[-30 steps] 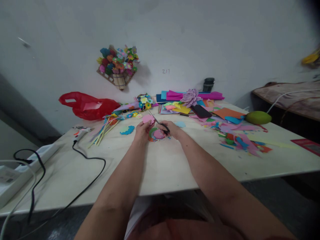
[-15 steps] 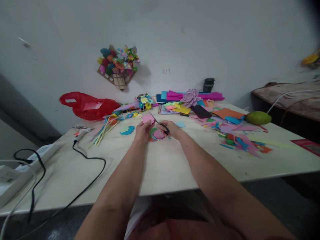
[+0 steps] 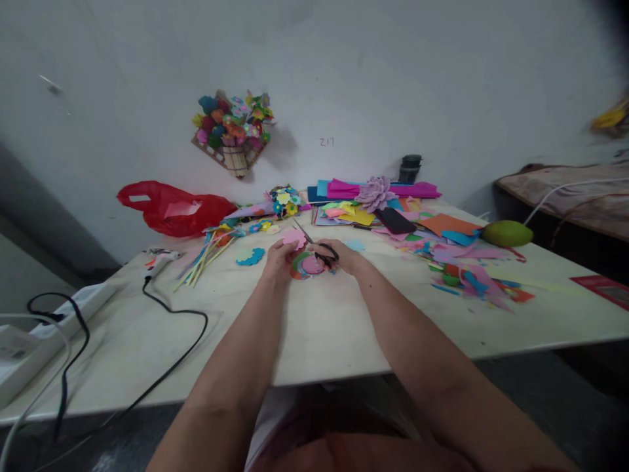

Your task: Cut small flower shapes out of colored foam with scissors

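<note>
My left hand [image 3: 279, 257] is closed on a pink paper piece [image 3: 293, 238] with a scalloped edge. In my right hand [image 3: 340, 255] is a pair of scissors [image 3: 325, 252] with black handles; their blades point up and left, just to the right of the pink piece. On the table between my hands lies a stack of round cut pieces [image 3: 312, 264], pink on top with green and orange showing around it. A blue scalloped strip [image 3: 250, 256] rests left of my left hand. Beyond my right hand is a pale blue piece [image 3: 354, 244].
A hot glue gun [image 3: 161, 262] with a black cord and a white power strip [image 3: 73, 314] are at the left. A red plastic bag [image 3: 181, 213] stands behind. Coloured sheets, a dark phone [image 3: 396, 220] and paper scraps [image 3: 479, 278] spread to the right.
The scissors have shifted slightly right, away from the pink piece, and their handles are turned and spread wider. The pink piece has tilted a little in my left hand.
</note>
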`<action>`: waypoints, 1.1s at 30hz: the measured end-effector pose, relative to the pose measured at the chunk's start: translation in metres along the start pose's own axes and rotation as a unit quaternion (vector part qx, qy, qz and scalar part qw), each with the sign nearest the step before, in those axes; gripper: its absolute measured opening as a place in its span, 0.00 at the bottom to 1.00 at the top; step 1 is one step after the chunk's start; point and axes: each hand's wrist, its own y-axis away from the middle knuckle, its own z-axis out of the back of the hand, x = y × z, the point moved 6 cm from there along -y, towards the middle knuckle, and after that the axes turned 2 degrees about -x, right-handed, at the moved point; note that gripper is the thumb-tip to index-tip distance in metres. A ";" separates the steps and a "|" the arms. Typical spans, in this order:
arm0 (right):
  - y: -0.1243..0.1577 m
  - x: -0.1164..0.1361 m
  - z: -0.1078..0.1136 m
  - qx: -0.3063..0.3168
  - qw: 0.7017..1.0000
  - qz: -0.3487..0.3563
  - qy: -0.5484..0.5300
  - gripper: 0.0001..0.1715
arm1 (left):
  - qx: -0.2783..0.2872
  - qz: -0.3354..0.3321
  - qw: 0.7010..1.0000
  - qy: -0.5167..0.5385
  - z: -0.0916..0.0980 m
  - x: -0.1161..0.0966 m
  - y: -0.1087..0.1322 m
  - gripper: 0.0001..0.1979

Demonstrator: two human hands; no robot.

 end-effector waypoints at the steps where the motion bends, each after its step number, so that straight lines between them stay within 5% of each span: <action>1: 0.000 0.000 0.000 0.007 1.000 0.004 -0.006 0.17 | 0.002 -0.002 1.000 -0.001 -0.001 0.000 0.001 0.09; 12: 0.001 0.000 0.003 0.024 0.999 0.009 -0.027 0.19 | 0.048 0.005 0.999 -0.020 -0.007 -0.001 0.006 0.12; 33: -0.001 -0.003 0.000 0.011 1.000 -0.001 0.003 0.17 | -0.009 -0.004 1.000 0.008 -0.003 -0.003 0.002 0.11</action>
